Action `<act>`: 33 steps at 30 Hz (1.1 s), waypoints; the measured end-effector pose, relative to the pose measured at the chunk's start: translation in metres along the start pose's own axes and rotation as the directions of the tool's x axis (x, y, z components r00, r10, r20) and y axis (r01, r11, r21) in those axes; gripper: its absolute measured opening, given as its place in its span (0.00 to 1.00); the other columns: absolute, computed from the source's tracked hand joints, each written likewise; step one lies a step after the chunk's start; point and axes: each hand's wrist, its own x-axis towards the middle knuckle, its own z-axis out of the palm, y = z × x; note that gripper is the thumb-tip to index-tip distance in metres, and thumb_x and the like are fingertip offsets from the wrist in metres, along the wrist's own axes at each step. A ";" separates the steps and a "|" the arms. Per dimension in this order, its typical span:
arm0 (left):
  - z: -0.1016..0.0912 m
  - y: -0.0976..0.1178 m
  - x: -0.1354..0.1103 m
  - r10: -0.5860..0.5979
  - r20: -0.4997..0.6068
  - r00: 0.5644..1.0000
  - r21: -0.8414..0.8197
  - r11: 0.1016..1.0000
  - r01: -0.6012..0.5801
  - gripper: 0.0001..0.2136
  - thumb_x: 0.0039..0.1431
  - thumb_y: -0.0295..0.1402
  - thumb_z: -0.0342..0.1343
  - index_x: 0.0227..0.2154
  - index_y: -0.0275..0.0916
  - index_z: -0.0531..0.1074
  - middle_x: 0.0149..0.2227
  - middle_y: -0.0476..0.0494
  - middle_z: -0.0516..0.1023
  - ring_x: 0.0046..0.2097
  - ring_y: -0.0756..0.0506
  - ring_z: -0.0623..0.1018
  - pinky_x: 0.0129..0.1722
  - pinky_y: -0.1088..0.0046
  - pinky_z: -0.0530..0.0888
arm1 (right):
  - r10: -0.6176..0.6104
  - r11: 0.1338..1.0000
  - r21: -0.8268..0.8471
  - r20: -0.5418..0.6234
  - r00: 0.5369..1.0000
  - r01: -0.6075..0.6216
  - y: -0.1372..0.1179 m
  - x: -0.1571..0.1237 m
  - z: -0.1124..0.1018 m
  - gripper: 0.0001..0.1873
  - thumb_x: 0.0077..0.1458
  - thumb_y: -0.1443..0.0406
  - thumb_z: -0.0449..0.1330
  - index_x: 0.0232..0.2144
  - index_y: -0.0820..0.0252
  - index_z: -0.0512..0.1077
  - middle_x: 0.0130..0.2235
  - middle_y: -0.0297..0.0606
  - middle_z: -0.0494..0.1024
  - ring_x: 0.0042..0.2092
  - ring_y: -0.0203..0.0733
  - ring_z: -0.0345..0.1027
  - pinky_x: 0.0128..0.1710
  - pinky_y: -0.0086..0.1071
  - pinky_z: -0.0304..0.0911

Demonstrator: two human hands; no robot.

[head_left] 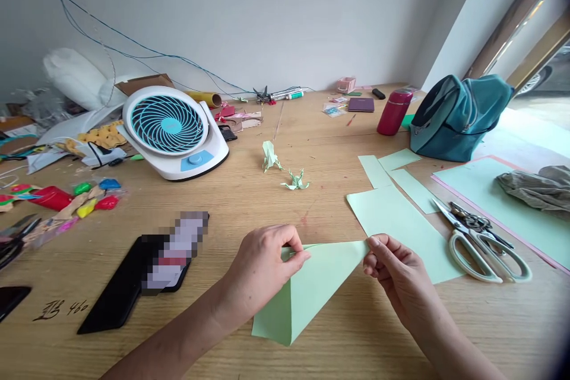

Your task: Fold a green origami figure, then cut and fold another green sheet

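A pale green sheet of paper [307, 291], folded into a triangle, lies on the wooden table [285, 148] in front of me. My left hand [262, 267] pinches its upper left corner, fingers closed on the paper. My right hand [392, 273] pinches the right tip of the same fold. Two small folded green paper figures [270, 156] [295, 180] stand farther back, apart from both hands.
Cut green paper pieces [392, 214] and scissors [481, 240] lie to the right, beside a larger green sheet [490, 190] with a cloth. A teal bag [458, 116], red bottle [394, 111], desk fan [171, 130], black phones [129, 285] and coloured clips [89, 199] surround the area.
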 end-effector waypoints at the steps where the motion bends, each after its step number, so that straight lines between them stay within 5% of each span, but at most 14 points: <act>1: 0.000 0.000 0.000 -0.003 0.001 1.000 0.000 1.000 0.003 0.08 0.55 0.28 0.60 0.23 0.39 0.68 0.26 0.55 0.77 0.28 0.51 0.73 0.30 0.75 0.64 | -0.001 1.000 -0.003 -0.002 1.000 0.001 0.000 0.000 0.000 0.18 0.47 0.52 0.71 0.26 0.58 0.72 0.21 0.32 0.72 0.25 0.32 0.61 0.26 0.25 0.57; 15: -0.007 -0.005 0.005 0.017 0.045 0.999 0.030 0.999 -0.019 0.08 0.55 0.29 0.61 0.24 0.40 0.68 0.25 0.55 0.76 0.29 0.50 0.74 0.30 0.75 0.65 | -0.069 0.985 -0.154 0.039 0.997 0.074 -0.001 0.001 0.000 0.20 0.47 0.49 0.70 0.26 0.58 0.73 0.21 0.33 0.72 0.25 0.34 0.61 0.26 0.29 0.57; 20: -0.009 -0.010 0.009 0.029 0.053 0.998 0.017 0.999 -0.030 0.06 0.54 0.27 0.61 0.35 0.44 0.76 0.28 0.55 0.79 0.36 0.48 0.78 0.39 0.73 0.68 | -0.047 0.951 -0.300 0.115 0.992 0.079 -0.005 0.003 -0.008 0.21 0.48 0.48 0.68 0.25 0.58 0.73 0.20 0.34 0.72 0.25 0.35 0.59 0.27 0.29 0.54; 27: -0.014 -0.015 0.009 0.065 0.178 0.982 0.005 0.998 -0.067 0.06 0.57 0.28 0.58 0.26 0.42 0.77 0.31 0.52 0.80 0.35 0.48 0.77 0.37 0.72 0.67 | 0.024 0.899 -0.434 0.171 0.985 0.053 -0.010 0.005 -0.012 0.22 0.43 0.46 0.70 0.24 0.57 0.75 0.22 0.36 0.73 0.25 0.38 0.60 0.27 0.31 0.54; 33: -0.007 -0.025 0.009 0.085 0.250 0.965 0.079 0.991 -0.108 0.07 0.58 0.27 0.55 0.26 0.41 0.74 0.30 0.53 0.79 0.36 0.47 0.75 0.39 0.71 0.65 | 0.092 0.722 -0.678 0.286 0.954 0.134 -0.009 0.001 -0.017 0.19 0.54 0.48 0.62 0.24 0.56 0.70 0.22 0.32 0.67 0.25 0.36 0.52 0.24 0.31 0.48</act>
